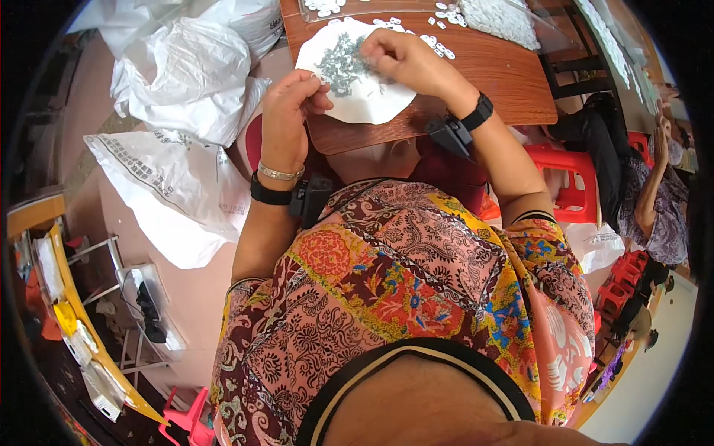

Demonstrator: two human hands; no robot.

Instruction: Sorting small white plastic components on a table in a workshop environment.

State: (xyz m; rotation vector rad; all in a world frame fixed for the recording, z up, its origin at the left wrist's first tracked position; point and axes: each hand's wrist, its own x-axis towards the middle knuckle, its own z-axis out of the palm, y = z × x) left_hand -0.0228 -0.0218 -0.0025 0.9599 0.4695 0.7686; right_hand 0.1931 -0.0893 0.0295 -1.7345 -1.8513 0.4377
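A brown wooden table point(491, 74) with a smooth, grained top and a rounded corner fills the upper middle of the view, and pale floor runs down the left beside it. On the near corner of the table lies a white plate point(372, 93), round and matte, with a loose heap of small grey metal pieces point(343, 63) spread over its middle, thin and wiry in look; what kind they are is too small to tell. The left hand point(286, 111) sits at the plate's near-left rim with thumb and fingertips pinched narrowly together; whether a piece is between them cannot be told. The right hand point(405, 59) rests curled over the plate's far-right side, fingers bent down into the heap, and its hold is hidden by the knuckles. Each wrist wears a black band with a small black box clipped to it, and the left wrist also bears a thin gold bangle point(280, 173). Just beyond the plate small white oval pieces point(439, 46) lie scattered on the wood, near a clear plastic tray point(498, 18) packed with more of them. Crumpled white plastic bags point(186, 70) stand glossy and creased to the left, and a red plastic stool point(569, 182) stands to the right.
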